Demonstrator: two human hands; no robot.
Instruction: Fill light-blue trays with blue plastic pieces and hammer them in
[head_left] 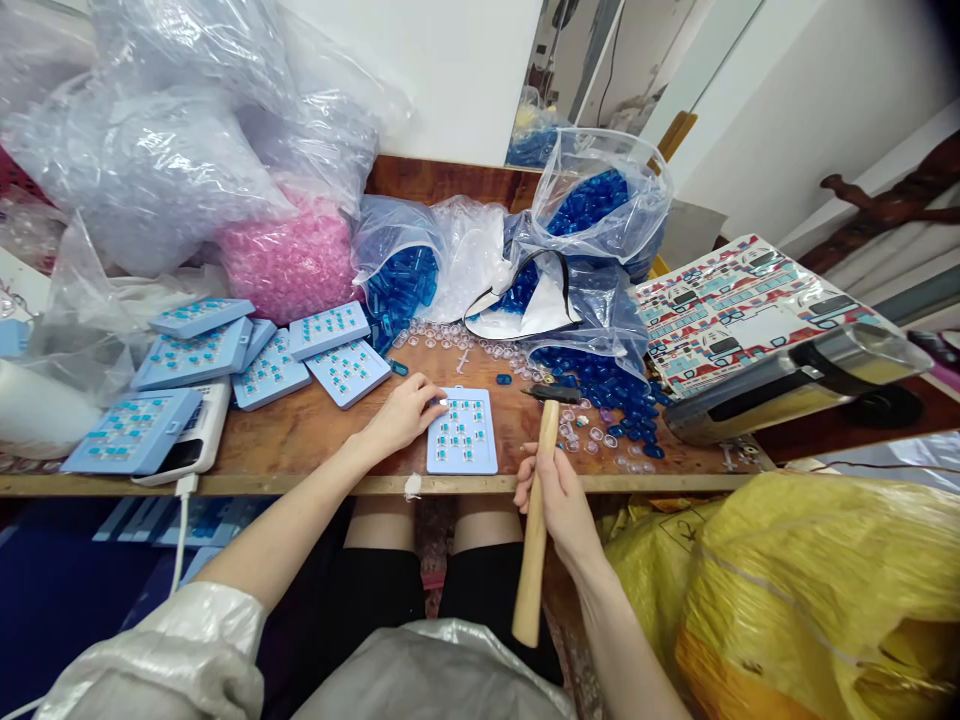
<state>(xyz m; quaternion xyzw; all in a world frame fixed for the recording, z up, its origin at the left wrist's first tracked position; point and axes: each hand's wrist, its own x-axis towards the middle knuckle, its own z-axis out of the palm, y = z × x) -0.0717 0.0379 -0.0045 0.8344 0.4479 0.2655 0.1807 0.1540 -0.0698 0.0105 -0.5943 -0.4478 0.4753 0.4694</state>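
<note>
My right hand [553,490] is wrapped round the wooden handle of a hammer [538,540], whose dark head [553,393] points up over the table edge. My left hand [409,408] reaches to the upper left edge of a flat light-blue plastic tray [491,440]. Thumb and fingertips are pinched together there; whatever is between them is too small to make out. Small turquoise-and-white pieces [459,440] sit in rows on this tray. A single blue translucent plastic piece [504,379] lies just beyond its upper right corner.
More filled blue trays [349,375] are stacked at left, near a white power bank [206,440] with a cable. Bags of blue pieces [405,285] and a pink-filled bag [289,265] line the back. Loose clear pieces [596,434], a sticker sheet [750,300] and a steel kettle [795,385] are to the right.
</note>
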